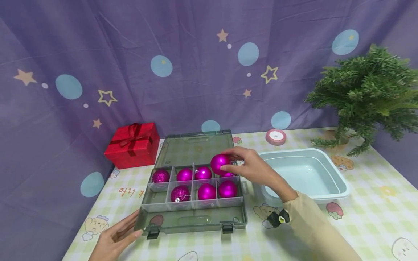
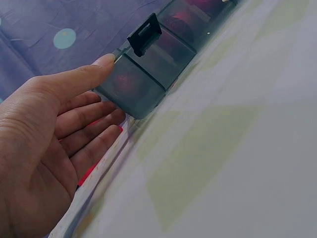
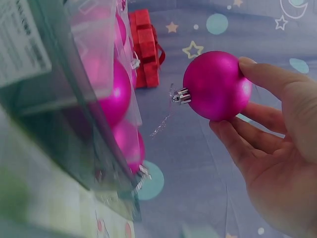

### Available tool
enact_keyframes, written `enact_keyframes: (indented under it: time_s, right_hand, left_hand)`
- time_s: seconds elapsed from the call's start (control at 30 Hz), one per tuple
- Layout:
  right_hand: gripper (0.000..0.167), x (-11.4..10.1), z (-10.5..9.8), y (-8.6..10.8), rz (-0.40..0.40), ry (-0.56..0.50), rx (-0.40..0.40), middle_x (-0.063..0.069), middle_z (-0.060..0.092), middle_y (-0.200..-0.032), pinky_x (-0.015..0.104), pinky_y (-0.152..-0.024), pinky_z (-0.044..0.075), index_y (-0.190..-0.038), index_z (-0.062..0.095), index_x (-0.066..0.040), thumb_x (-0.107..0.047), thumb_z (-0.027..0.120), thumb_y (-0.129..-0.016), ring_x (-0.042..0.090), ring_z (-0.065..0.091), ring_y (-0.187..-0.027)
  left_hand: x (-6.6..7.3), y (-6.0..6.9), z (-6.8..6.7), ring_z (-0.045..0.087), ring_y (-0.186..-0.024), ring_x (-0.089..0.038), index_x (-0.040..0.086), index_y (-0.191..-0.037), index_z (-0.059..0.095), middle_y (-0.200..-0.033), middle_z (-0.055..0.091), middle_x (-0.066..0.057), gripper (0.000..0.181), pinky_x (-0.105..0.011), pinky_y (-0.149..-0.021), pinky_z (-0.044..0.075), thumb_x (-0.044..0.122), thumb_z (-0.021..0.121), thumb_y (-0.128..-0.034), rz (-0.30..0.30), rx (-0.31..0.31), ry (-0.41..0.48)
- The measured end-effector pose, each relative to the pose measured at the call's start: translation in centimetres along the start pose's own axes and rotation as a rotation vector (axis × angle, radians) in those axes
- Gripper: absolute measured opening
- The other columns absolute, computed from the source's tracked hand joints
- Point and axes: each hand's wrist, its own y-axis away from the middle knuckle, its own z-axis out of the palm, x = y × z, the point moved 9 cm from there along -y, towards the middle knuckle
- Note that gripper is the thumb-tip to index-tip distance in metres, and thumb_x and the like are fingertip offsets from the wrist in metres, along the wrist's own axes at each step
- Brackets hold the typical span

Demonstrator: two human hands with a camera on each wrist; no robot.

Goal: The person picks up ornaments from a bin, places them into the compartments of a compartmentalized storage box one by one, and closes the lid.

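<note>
A shiny magenta Christmas ball (image 1: 220, 164) is pinched between the thumb and fingers of my right hand (image 1: 253, 167), above the box's right rear compartments. Its silver cap (image 3: 182, 95) and a strand of tinsel string show in the right wrist view. Below lies a translucent grey-green compartment box (image 1: 192, 219), lid (image 1: 192, 148) laid back. Several magenta balls, smooth and glittery, sit in its compartments, such as a glitter ball (image 1: 160, 176) at the left rear. At the near left corner, my left hand (image 2: 64, 119) touches the box, its thumb on the top edge and its fingers loosely extended along the side.
A red gift box (image 1: 132, 145) with a ribbon stands at the back left. To the right sits a pale blue basin (image 1: 302, 174), with a ribbon roll (image 1: 275, 137) behind it. A small artificial pine tree (image 1: 365, 94) rises at the far right. A patterned cloth (image 1: 261, 239) covers the table.
</note>
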Motion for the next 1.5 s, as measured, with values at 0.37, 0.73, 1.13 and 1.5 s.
enact_keyframes:
  time_s: [0.37, 0.73, 1.13, 1.5]
  right_hand:
    - [0.041, -1.1, 3.2, -1.7, -0.028, -0.047, -0.051, 0.011, 0.07, -0.124, 0.05, -0.098, 0.058, -0.131, 0.068, 0.0, -0.016, 0.079, -0.095, 0.025, 0.068, -0.113]
    - [0.041, -2.0, 6.1, -3.5, -0.079, -0.036, -0.09, 0.011, 0.07, -0.126, 0.044, -0.1, 0.058, -0.132, 0.067, -0.001, -0.016, 0.078, -0.096, 0.022, 0.067, -0.112]
    - [0.045, -3.0, 10.0, -5.3, -0.041, -0.044, -0.169, 0.008, 0.069, -0.127, 0.03, -0.1, 0.056, -0.134, 0.066, -0.003, -0.023, 0.078, -0.096, 0.014, 0.065, -0.114]
    - [0.049, -3.5, 12.9, -7.0, -0.028, 0.003, -0.221, 0.003, 0.069, -0.129, 0.017, -0.098, 0.052, -0.137, 0.066, -0.006, -0.032, 0.077, -0.097, 0.006, 0.062, -0.113]
  left_hand:
    - [-0.3, 0.0, 0.1, 0.054, -0.112, 0.012, 0.005, -0.152, 0.052, -0.152, 0.052, -0.014, 0.074, -0.015, -0.097, 0.051, 0.036, 0.082, -0.0912, -0.054, -0.012, -0.011]
    - [-0.7, 0.0, 0.0, 0.054, -0.116, 0.008, 0.007, -0.153, 0.051, -0.153, 0.05, -0.014, 0.077, -0.016, -0.097, 0.051, 0.04, 0.081, -0.091, -0.083, -0.016, -0.016]
    - [-0.6, -0.1, 0.1, 0.054, -0.115, 0.01, 0.006, -0.153, 0.05, -0.153, 0.05, -0.014, 0.077, -0.016, -0.097, 0.051, 0.039, 0.081, -0.0915, -0.081, -0.021, -0.021]
    - [-0.5, -0.1, 0.1, 0.055, -0.112, 0.011, 0.005, -0.152, 0.051, -0.152, 0.051, -0.014, 0.077, -0.016, -0.096, 0.053, 0.039, 0.082, -0.0904, -0.056, -0.012, -0.01]
